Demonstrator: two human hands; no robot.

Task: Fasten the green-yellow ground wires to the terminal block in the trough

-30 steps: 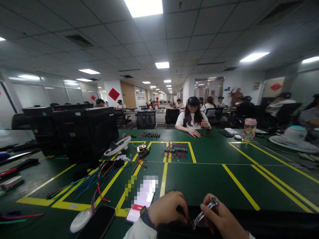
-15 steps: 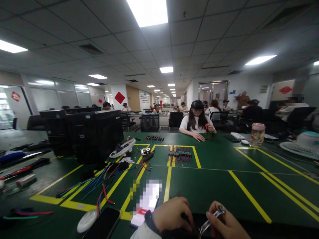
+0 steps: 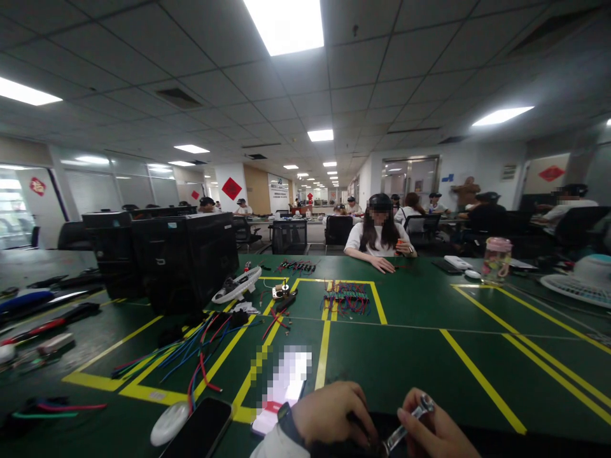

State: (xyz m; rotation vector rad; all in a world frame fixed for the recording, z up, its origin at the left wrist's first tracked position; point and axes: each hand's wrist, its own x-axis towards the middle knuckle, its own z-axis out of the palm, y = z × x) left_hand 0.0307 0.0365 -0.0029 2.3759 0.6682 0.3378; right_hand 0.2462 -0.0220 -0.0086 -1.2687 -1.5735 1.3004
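At the bottom edge, my right hand (image 3: 436,429) pinches a slim, shiny silver tool (image 3: 401,434) with a rounded end, slanting down to the left; its exact kind is unclear. My left hand (image 3: 331,413), with a dark band at the wrist, is curled close to the tool's lower end. Its fingertips are partly hidden in dark shadow, and what they grip cannot be made out. Just left of that hand lies a lit phone (image 3: 281,388), its screen blurred out. A dark phone (image 3: 198,429) lies further left, beside a white oval case (image 3: 169,423).
Loose coloured wires (image 3: 191,346) spread over the green table (image 3: 405,362), marked with yellow tape. Wired green boards (image 3: 347,298) and a small motor-like part (image 3: 281,291) lie further off. Black computer cases (image 3: 186,261) stand left. Opposite sits a person (image 3: 379,232); a bottle (image 3: 496,261) stands right.
The view has shifted very slightly, so the scene sits a little further right. Both hands keep nearly the same pose, and the silver tool stays in my right hand.
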